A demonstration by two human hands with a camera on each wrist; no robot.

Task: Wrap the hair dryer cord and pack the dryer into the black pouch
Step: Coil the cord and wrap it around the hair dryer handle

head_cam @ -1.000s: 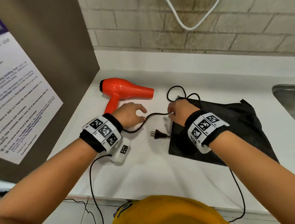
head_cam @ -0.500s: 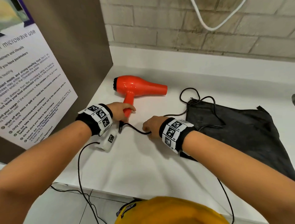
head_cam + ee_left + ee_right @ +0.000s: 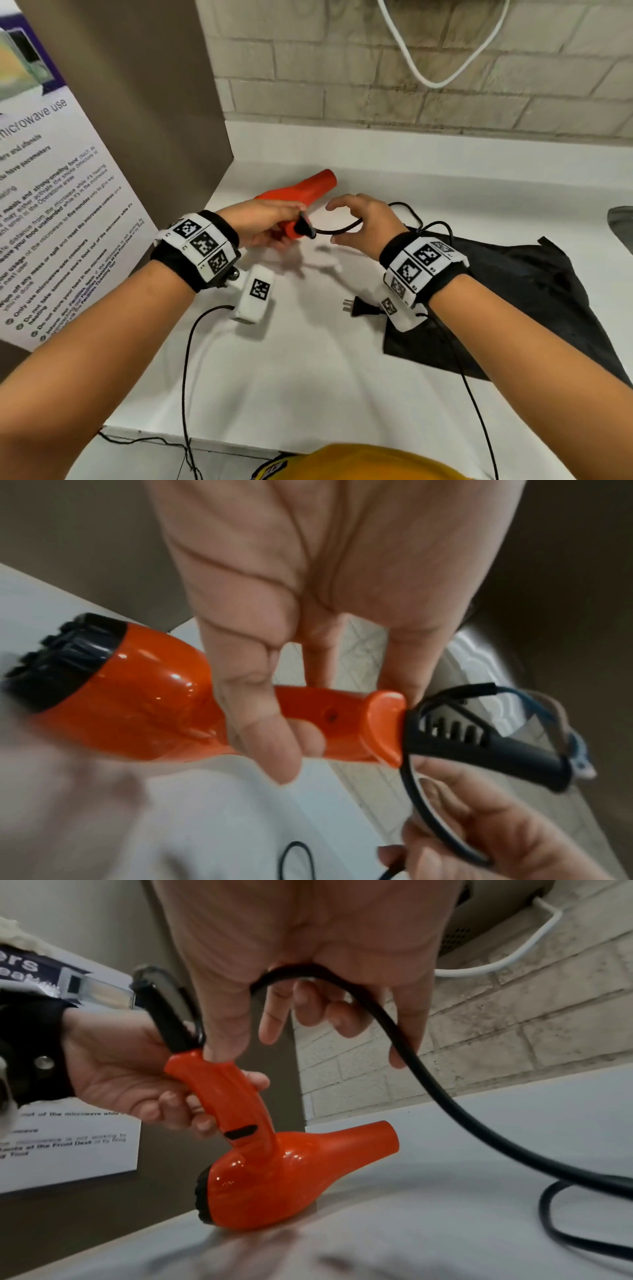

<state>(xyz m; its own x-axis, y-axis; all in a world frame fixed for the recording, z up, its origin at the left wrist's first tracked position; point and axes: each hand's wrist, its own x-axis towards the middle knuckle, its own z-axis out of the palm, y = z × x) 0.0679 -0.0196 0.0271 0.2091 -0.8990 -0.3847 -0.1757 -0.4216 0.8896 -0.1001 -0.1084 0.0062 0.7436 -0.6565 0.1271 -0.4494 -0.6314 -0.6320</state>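
Observation:
My left hand (image 3: 286,221) grips the handle of the orange hair dryer (image 3: 308,185), whose nozzle points away from me. In the right wrist view the dryer (image 3: 274,1177) hangs handle up, its black rear end close to the counter. The black cord (image 3: 339,230) leaves the handle's base and loops through my right hand (image 3: 334,223), whose fingers curl loosely round it. The cord (image 3: 411,1056) runs on down to the counter. Its plug (image 3: 359,306) lies by my right wrist. The black pouch (image 3: 513,291) lies flat on the right.
A brown panel with a white notice (image 3: 61,212) stands at the left. The white counter (image 3: 308,377) ends near me. A brick wall with a hanging white cable (image 3: 442,82) is behind. A metal sink edge (image 3: 621,222) shows far right. Thin sensor cables hang from both wrists.
The dryer lay flat on the counter; my left hand has now taken its handle and raised it. My right hand has lifted the cord up beside the handle's base.

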